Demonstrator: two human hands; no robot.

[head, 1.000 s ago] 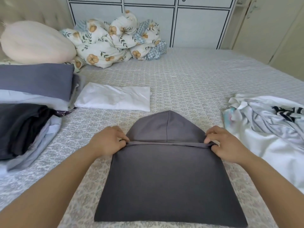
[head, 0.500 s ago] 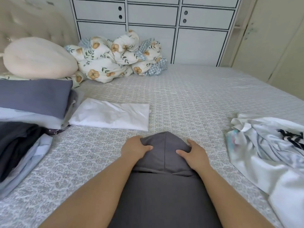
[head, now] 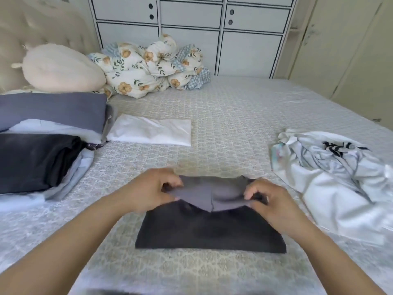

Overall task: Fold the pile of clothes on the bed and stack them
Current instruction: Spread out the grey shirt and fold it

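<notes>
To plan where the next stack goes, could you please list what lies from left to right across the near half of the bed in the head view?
Folded black garment on a pale stack → left hand → dark grey hooded garment → right hand → unfolded white and pale grey clothes pile.

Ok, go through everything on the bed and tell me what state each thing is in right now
Grey hoodie: partly folded, hood held up over the body.
Left hand: pinching the hood.
Right hand: pinching the hood.
White garment: folded flat.
Stacks on the left: folded.
Pile on the right: crumpled, unfolded.
Floral duvet: bunched up.
</notes>
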